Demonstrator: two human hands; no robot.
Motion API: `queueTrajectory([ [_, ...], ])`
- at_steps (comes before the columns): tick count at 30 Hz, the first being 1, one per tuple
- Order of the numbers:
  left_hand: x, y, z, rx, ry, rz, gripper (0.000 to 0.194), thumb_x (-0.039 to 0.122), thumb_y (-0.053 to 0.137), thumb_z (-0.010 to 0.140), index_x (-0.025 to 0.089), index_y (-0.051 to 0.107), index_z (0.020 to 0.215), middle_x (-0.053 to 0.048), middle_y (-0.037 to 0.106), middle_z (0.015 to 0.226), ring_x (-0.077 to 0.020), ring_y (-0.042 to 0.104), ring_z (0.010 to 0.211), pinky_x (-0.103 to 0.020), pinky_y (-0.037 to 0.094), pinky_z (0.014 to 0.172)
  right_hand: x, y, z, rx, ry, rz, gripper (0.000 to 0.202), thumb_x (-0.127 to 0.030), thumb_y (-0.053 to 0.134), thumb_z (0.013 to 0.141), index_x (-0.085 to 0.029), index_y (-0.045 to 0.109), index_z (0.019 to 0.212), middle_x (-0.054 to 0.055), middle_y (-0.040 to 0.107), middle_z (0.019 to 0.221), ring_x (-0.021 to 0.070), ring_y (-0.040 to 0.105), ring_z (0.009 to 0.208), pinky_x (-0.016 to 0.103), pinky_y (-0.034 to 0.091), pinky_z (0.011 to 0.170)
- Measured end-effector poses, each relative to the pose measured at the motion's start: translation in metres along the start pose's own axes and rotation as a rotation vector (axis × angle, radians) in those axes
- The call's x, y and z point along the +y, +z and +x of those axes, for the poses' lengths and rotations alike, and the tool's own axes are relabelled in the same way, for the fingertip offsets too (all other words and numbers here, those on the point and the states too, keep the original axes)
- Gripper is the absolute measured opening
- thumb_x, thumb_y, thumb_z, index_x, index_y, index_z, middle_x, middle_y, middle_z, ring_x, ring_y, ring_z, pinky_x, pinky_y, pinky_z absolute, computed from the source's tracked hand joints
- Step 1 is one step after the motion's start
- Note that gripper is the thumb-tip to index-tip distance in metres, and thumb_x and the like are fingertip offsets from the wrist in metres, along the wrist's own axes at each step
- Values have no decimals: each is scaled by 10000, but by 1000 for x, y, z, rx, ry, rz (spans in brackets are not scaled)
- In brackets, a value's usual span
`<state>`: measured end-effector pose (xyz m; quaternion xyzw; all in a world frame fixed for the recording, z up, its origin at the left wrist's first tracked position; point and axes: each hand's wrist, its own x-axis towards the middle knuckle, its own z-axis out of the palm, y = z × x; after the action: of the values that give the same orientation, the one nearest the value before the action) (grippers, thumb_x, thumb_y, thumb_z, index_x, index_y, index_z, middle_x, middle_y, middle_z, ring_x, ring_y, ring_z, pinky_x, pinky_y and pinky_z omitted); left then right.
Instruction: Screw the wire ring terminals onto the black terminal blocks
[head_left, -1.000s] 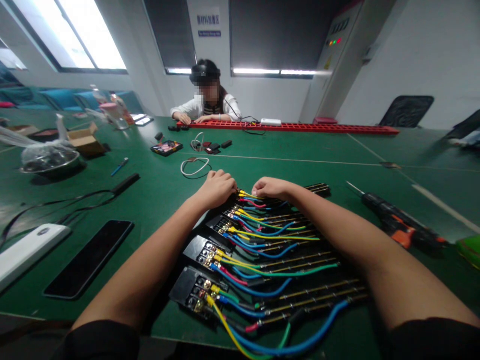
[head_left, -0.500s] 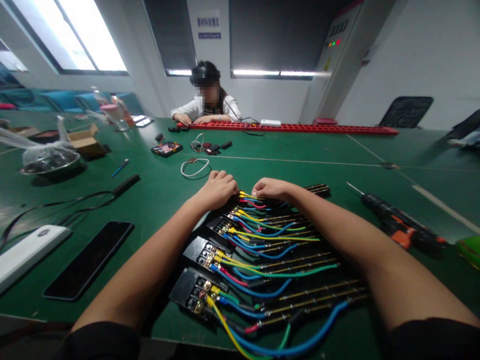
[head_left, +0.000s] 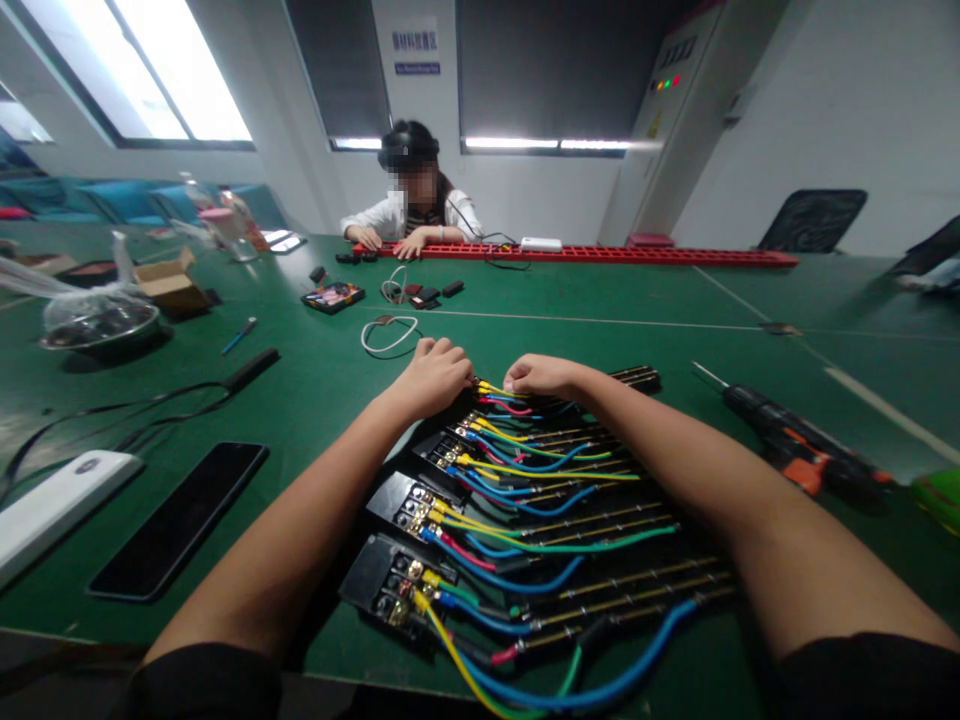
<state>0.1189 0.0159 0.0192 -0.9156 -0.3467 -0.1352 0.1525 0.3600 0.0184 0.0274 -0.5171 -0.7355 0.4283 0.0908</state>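
Several black terminal blocks [head_left: 390,590] line up in front of me, each wired with yellow, green, blue and red leads to brass-coloured strips [head_left: 637,590] on black bars. At the far end of the row, my left hand [head_left: 441,375] is closed with curled fingers around the farthest terminal block, which it mostly covers. Just to the right, my right hand [head_left: 540,376] pinches a thin yellow wire [head_left: 491,387] that runs from that block. The right fingertips are partly hidden.
A cordless screwdriver [head_left: 795,440] lies at right. On the left are a black phone [head_left: 180,520], a white power bank [head_left: 64,505] and a strap [head_left: 251,372]. Across the green table [head_left: 600,340], a person [head_left: 412,200] rests both hands by a long red rail [head_left: 637,256].
My hands stay in nearly the same place on the far block and wire. The co-worker's hand has shifted slightly toward the near side of the red rail.
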Motion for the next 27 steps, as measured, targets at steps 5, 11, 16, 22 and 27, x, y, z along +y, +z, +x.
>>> queueTrajectory([
  [5, -1, 1, 0, 8, 18, 17, 203, 286, 528, 980, 186, 697, 930, -108, 652, 928, -291, 494, 995, -470, 305, 913, -1, 0, -1, 4, -4, -1, 83, -218, 608, 735, -144, 610, 696, -52, 445, 569, 79, 341, 542, 240, 265, 547],
  [11, -2, 0, -1, 7, 54, 45, 252, 281, 472, 1008, 175, 689, 935, -115, 643, 929, -292, 491, 978, -475, 306, 905, -1, -1, 0, -1, -9, -8, 85, -216, 594, 744, -146, 601, 695, -49, 436, 573, 83, 335, 545, 248, 258, 548],
  [16, 0, -1, -1, 10, 65, 41, 247, 291, 482, 1007, 177, 689, 936, -112, 639, 927, -285, 491, 982, -473, 302, 924, -2, -1, -1, -3, -13, -10, 93, -220, 589, 755, -146, 601, 699, -50, 431, 577, 82, 329, 548, 248, 254, 550],
  [22, 2, -4, 0, 7, 43, 17, 222, 295, 524, 986, 186, 701, 910, -106, 649, 917, -287, 495, 998, -476, 308, 937, -2, -1, -2, -2, -3, -6, 105, -232, 610, 743, -153, 585, 679, -52, 417, 557, 81, 316, 531, 253, 240, 538],
  [27, -5, -2, 1, -2, -2, -126, 143, 290, 591, 943, 193, 694, 925, -86, 664, 945, -275, 536, 983, -431, 380, 899, 0, -1, -1, -1, -8, -9, 91, -226, 610, 741, -146, 608, 699, -47, 440, 570, 80, 328, 535, 245, 254, 540],
])
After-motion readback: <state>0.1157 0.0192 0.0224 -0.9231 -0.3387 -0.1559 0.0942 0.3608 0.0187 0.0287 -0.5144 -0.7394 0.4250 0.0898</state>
